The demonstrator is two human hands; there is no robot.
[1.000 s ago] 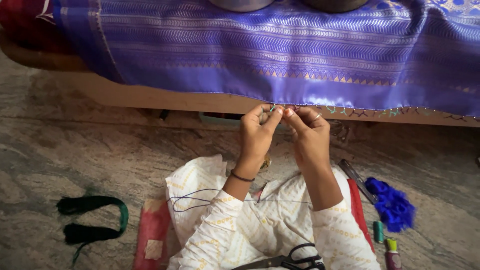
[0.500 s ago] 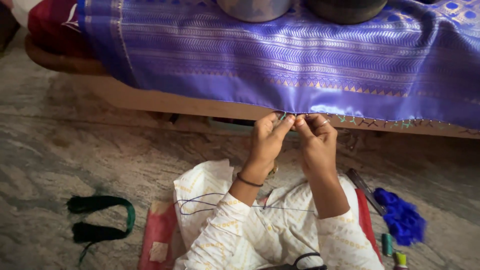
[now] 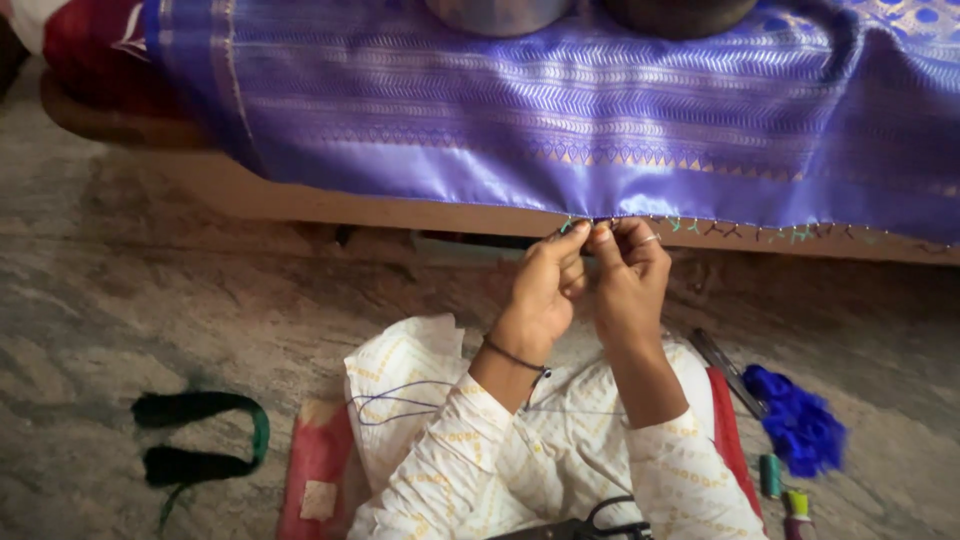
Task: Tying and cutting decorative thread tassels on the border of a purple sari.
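One dark green bundle of thread (image 3: 200,437) lies on the stone floor (image 3: 120,300) at far left, well apart from your hands. One red cloth (image 3: 318,470) lies flat just beside your lap. One purple cloth (image 3: 560,110) hangs over the wooden ledge (image 3: 330,205) across the whole top of the view; two metal pots (image 3: 497,14) stand on it, cut off by the upper edge.

Your two hands meet at the fringed lower hem (image 3: 700,226) of the purple cloth. Your left hand (image 3: 545,285), with one dark band at the wrist, has its fingers pinched together on the hem. Your right hand (image 3: 628,272), with one ring, touches the left and is pinched on the same spot; the fingers hide what lies between them.

One pair of scissors (image 3: 600,524) rests on your lap. At right lie one blue bundle of thread (image 3: 800,425) and two small spools (image 3: 770,474), well apart from the hem.
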